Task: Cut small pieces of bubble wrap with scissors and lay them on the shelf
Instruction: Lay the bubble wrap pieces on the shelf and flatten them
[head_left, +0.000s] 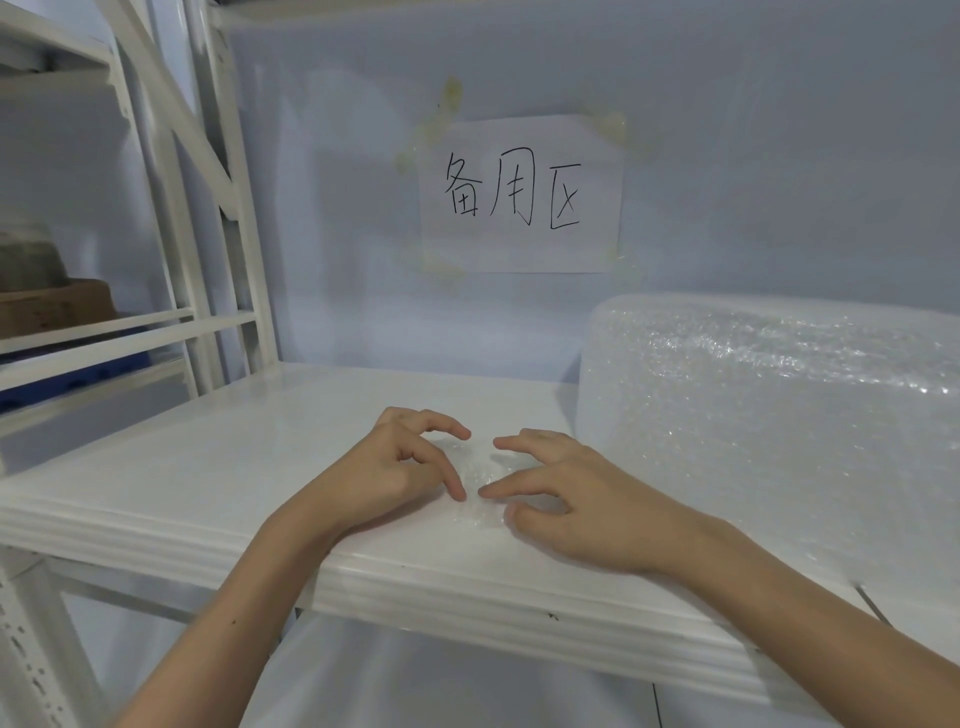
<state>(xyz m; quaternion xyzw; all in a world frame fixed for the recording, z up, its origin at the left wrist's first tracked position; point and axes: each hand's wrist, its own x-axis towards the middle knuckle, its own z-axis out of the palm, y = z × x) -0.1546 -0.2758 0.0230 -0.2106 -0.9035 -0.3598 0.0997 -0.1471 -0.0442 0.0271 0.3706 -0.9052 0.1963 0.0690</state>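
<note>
Left hand and right hand reach forward side by side, palms down, fingers loosely bent.

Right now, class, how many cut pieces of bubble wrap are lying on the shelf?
1. The bubble wrap piece lies near the front edge of the shelf, between the left hand and right hand. It is clear, so others could be hard to see.

Bare forearms, no sleeves, rings or watch.

Before you, a handwritten paper sign taped to the wall; brown cardboard box on your far-left rack.
</note>
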